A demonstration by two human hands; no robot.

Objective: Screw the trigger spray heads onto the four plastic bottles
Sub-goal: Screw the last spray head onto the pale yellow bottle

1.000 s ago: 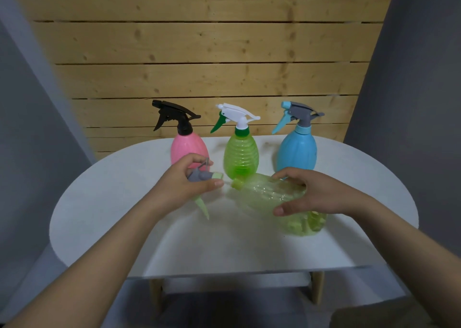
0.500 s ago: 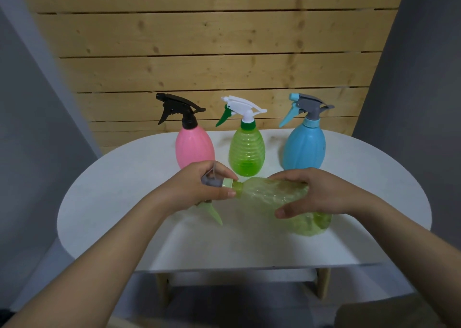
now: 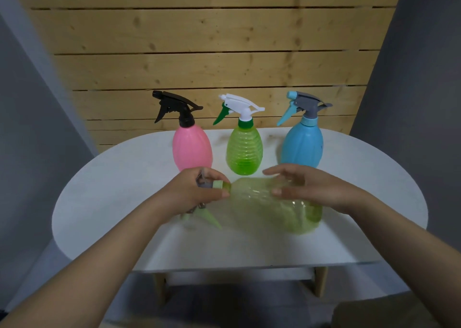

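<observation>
A clear yellow-green bottle (image 3: 269, 206) lies on its side over the white table (image 3: 104, 203), neck pointing left. My left hand (image 3: 192, 193) grips a grey spray head (image 3: 207, 184) with a pale green collar at the bottle's neck; its green trigger (image 3: 208, 216) hangs below my fingers. My right hand (image 3: 306, 188) holds the bottle's body from above, thumb in front and fingers over the top. Behind stand a pink bottle (image 3: 192, 148) with a black head, a green bottle (image 3: 244, 150) with a white head, and a blue bottle (image 3: 303, 145) with a grey head.
A wooden plank wall (image 3: 212, 53) rises right behind the table. Grey panels flank it on both sides. The table's front edge (image 3: 249, 265) lies near me, with wooden legs below it.
The spray head's collar has come up against the bottle's neck, where a gap showed a second ago. My right hand's fingers have loosened and spread a little on the bottle.
</observation>
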